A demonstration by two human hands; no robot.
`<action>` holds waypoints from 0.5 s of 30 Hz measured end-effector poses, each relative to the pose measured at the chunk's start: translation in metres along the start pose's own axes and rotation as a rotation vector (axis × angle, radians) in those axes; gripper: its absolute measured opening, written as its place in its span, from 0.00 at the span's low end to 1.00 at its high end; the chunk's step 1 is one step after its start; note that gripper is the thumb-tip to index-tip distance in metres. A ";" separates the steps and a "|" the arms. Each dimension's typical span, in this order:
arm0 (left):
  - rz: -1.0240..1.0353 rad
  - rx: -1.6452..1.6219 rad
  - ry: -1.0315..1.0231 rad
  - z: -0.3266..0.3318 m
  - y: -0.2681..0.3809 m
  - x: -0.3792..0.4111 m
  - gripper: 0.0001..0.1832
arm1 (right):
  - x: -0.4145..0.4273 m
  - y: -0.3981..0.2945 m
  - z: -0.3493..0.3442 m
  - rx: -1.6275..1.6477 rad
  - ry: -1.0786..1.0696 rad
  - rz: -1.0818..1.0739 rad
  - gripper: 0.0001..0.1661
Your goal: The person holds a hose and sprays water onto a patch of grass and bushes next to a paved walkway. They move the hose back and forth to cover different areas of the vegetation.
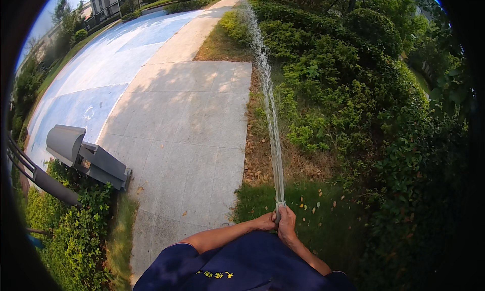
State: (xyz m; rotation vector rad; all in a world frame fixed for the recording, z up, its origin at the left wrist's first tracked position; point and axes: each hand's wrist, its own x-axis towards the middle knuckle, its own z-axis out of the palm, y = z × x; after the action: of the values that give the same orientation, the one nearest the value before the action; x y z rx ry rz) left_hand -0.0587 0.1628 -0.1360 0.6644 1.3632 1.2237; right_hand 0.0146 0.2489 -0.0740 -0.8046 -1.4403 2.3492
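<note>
Both hands meet on the end of a hose [278, 216] in front of my dark blue shirt. My left hand [266, 221] grips it from the left side, and my right hand [287, 223] is closed around it from the right, near the mouth. A jet of water [273, 128] leaves the hose end and runs forward past the paving, along the near side of the shrubs [322, 71]. The rest of the hose is hidden by my hands and body.
Grey paving [189, 139] lies ahead left, with blue-painted ground [94, 90] beyond. A grey metal fixture [100, 162] stands at the left beside a hedge [75, 230]. Grass with fallen leaves [314, 211] is under my hands; dense bushes [413, 177] rise on the right.
</note>
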 end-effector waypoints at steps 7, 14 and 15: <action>0.004 -0.017 0.013 0.001 0.000 -0.002 0.16 | -0.001 -0.003 0.003 -0.008 -0.004 0.008 0.13; 0.027 -0.008 0.035 0.002 -0.016 0.006 0.16 | -0.001 -0.001 0.001 -0.034 0.004 0.019 0.13; 0.031 -0.003 0.038 0.002 -0.014 0.005 0.16 | -0.001 -0.002 0.001 -0.039 0.002 0.016 0.13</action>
State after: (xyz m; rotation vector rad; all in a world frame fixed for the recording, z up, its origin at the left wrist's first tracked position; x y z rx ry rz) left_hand -0.0540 0.1642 -0.1502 0.6656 1.3867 1.2685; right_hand 0.0147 0.2487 -0.0722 -0.8316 -1.4890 2.3374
